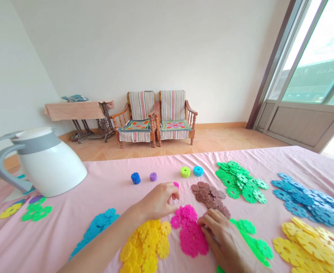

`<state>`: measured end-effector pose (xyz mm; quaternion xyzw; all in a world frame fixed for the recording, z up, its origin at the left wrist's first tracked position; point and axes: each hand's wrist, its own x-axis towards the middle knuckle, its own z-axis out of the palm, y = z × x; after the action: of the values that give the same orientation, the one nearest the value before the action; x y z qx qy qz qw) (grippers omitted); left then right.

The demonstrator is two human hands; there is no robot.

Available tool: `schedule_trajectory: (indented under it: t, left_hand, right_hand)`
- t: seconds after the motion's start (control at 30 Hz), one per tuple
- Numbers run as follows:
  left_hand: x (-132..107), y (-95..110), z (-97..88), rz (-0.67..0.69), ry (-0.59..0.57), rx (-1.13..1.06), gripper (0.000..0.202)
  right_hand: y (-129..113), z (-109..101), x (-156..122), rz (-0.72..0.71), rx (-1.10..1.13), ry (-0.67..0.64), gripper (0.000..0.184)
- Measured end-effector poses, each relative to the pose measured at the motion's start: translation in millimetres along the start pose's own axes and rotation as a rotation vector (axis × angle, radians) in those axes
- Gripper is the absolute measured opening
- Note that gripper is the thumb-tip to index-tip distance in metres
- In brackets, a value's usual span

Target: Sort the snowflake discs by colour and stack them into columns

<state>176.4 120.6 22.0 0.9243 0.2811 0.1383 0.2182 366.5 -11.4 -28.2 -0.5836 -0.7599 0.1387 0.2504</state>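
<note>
My left hand (159, 201) reaches over the pink tablecloth (121, 189) with its fingers pinched on a small pink stack of discs (176, 185). My right hand (222, 237) rests with curled fingers at the right edge of a pile of flat pink snowflake discs (188, 231); what its fingertips hold is hidden. A yellow disc pile (148, 246) lies under my left wrist. In a row beyond stand small stacks: blue (135, 178), purple (153, 176), lime (185, 171) and light blue (198, 171).
A white jug with a grey handle (41, 161) stands at the left. Further disc piles: brown (210, 195), green (239, 181), blue (309, 199), yellow (311, 244), cyan (98, 225). Two wooden armchairs (155, 117) stand by the far wall.
</note>
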Motion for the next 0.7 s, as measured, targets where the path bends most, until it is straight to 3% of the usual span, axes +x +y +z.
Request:
schedule_trajectory:
  t: [0.1, 0.23, 0.7]
  left_hand:
    - [-8, 5, 5.9, -0.001, -0.082, 0.021, 0.019]
    - [-8, 6, 11.3, -0.03, -0.109, 0.039, 0.014]
    - [-14, 5, 15.1, -0.054, -0.045, 0.012, 0.019]
  right_hand:
    - [-1, 0, 0, 0.0, 0.011, 0.002, 0.027]
    - [-2, -2, -1, -0.002, 0.017, 0.006, 0.027]
    - [-1, 0, 0, 0.0, 0.015, 0.021, 0.027]
